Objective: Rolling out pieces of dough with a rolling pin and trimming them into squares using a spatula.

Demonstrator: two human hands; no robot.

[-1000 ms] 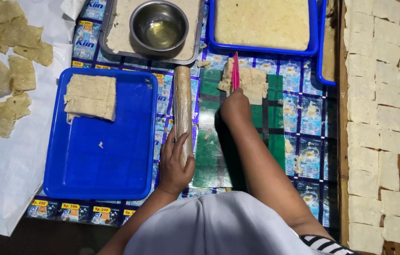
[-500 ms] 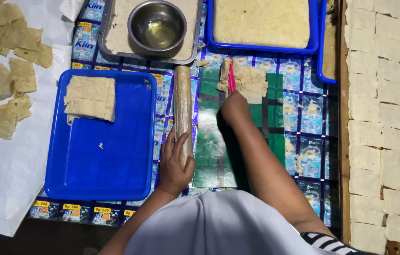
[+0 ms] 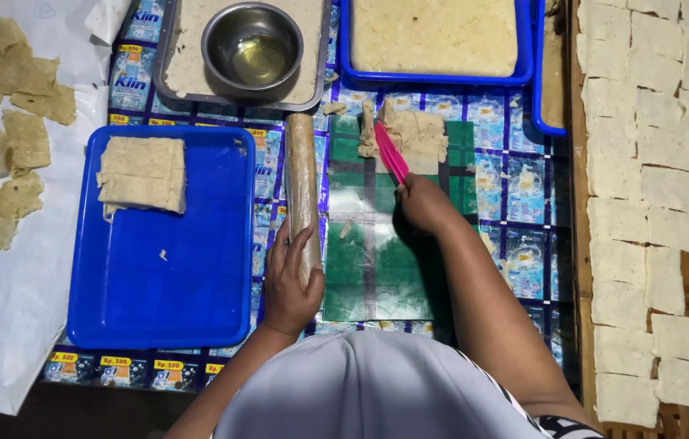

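Two bare hands work a green mat laid over a glossy sheet of printed sachets. The right hand is clenched round the handle of a pink scraper, whose flat blade runs up and slightly left from the fist, its tip lying on a ragged, pale dough sheet at the mat's far edge. The left hand rests on the near end of a wooden roller, fingers curled loosely over it; the smooth cylinder lies just left of the mat with its long axis pointing straight away from the person, its far end close to a grey tray holding a steel bowl of clear liquid. Left of the roller sits a blue tray, shiny and rounded at the corners, with a folded dough square in its far corner and bare plastic below. Beyond the mat, a second blue tray is filled with dough. Rough, thin pieces lie on white paper at far left; neat cut squares cover a rack at right. Most of the mat's near half is bare.
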